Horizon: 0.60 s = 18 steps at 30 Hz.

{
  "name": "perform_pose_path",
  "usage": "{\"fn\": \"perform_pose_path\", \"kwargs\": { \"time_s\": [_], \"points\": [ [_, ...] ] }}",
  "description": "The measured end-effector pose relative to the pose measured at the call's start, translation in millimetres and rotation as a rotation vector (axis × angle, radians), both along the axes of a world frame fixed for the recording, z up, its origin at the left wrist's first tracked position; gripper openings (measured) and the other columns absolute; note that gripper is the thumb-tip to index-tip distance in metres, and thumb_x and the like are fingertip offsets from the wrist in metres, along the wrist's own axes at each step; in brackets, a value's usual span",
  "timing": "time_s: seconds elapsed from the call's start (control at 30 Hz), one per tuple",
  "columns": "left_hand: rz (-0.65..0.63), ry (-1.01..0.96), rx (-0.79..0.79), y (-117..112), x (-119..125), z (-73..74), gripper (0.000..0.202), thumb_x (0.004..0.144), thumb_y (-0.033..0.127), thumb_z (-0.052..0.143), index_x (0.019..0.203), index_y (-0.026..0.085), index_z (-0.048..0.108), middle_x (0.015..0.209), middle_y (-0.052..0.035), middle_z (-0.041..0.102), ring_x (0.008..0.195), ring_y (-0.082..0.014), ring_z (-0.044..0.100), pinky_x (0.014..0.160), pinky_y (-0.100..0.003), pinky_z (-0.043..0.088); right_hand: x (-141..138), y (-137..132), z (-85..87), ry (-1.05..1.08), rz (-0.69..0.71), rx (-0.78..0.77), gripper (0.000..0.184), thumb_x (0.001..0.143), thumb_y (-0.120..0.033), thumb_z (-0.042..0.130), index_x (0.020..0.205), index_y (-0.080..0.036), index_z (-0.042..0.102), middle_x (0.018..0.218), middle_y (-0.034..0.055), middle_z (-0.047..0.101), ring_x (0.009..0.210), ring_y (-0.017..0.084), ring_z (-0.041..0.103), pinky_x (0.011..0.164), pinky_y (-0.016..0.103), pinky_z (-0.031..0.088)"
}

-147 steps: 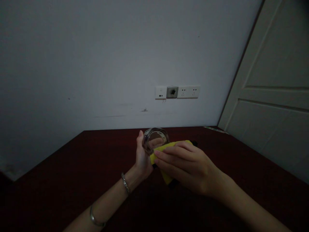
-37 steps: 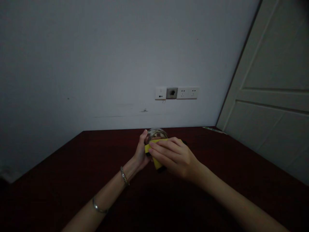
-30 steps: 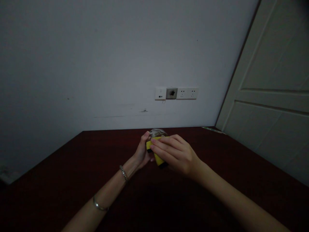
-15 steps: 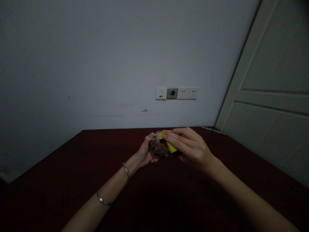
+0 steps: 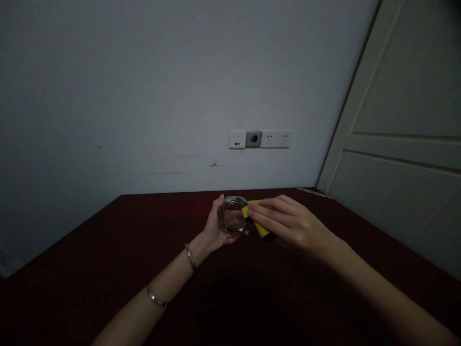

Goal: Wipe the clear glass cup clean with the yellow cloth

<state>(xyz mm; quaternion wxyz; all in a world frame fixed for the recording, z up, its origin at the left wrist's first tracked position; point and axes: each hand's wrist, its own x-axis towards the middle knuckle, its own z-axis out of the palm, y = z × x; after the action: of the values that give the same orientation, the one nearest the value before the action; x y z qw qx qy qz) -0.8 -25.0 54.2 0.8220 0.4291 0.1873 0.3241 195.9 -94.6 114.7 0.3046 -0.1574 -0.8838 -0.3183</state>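
Observation:
My left hand (image 5: 216, 228) is closed round a clear, round glass container (image 5: 224, 214), whose open mouth is tilted towards me; fingers show through the glass. It looks like a small bowl or cup, but its depth is hard to make out. In my right hand (image 5: 288, 221) is a yellow sponge (image 5: 260, 230) with a black layer, pinched between the fingers. One end of the sponge meets the right side of the container's rim. Both hands are above the dark red table.
The dark red table (image 5: 162, 269) runs back to a grey-white wall (image 5: 162, 96). A row of sockets (image 5: 275, 139) is set in that wall. On the right stands a pale panelled door (image 5: 403, 115), with a thin patterned strip (image 5: 313, 192) near the table's back right corner.
The sponge has shifted slightly right and down, out from over the container's mouth to its right rim. The container has turned, so its round opening shows more fully.

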Motion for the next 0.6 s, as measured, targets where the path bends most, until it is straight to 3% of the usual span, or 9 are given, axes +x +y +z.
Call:
{"fn": "perform_pose_path", "kwargs": {
  "time_s": [0.17, 0.33, 0.47, 0.6],
  "points": [
    [0.092, -0.057, -0.132, 1, 0, 6.9, 0.079, 0.073, 0.078, 0.032, 0.078, 0.007, 0.068, 0.052, -0.0073, 0.061, 0.027, -0.0072, 0.036, 0.026, -0.018, 0.015, -2, -5, -7.2, -0.029, -0.015, -0.017, 0.029, 0.095, -0.012, 0.036, 0.108, -0.005, 0.061, 0.109, 0.0166, 0.068, 0.097, 0.024, 0.061, 0.069, 0.038, 0.051],
    [0.133, -0.037, -0.209, -1, 3, 12.2, 0.08, 0.075, 0.076, 0.031, 0.08, 0.005, 0.067, 0.053, -0.0078, 0.061, 0.027, -0.0077, 0.037, 0.026, -0.019, 0.016, -13, -12, -8.9, -0.029, -0.029, -0.046, 0.031, 0.096, -0.012, 0.034, 0.105, -0.006, 0.063, 0.106, 0.0129, 0.07, 0.092, 0.021, 0.062, 0.068, 0.034, 0.049],
    [0.158, -0.064, -0.24, -5, 11, 15.1, 0.079, 0.076, 0.075, 0.035, 0.08, 0.004, 0.068, 0.058, -0.0113, 0.064, 0.038, -0.0119, 0.049, 0.034, -0.021, 0.032, -22, -14, -10.7, -0.036, -0.03, -0.071, 0.035, 0.097, -0.014, 0.03, 0.103, -0.006, 0.064, 0.103, 0.0103, 0.071, 0.088, 0.021, 0.062, 0.07, 0.034, 0.047],
    [0.273, -0.054, -0.247, -6, 18, 13.1, 0.071, 0.077, 0.071, 0.04, 0.076, 0.006, 0.069, 0.062, -0.0125, 0.067, 0.052, -0.0173, 0.059, 0.048, -0.024, 0.043, -29, -13, -14.3, 0.015, -0.045, -0.056, 0.036, 0.097, -0.014, 0.03, 0.101, -0.007, 0.065, 0.101, 0.0104, 0.071, 0.089, 0.022, 0.061, 0.071, 0.035, 0.046]
  ]
}}
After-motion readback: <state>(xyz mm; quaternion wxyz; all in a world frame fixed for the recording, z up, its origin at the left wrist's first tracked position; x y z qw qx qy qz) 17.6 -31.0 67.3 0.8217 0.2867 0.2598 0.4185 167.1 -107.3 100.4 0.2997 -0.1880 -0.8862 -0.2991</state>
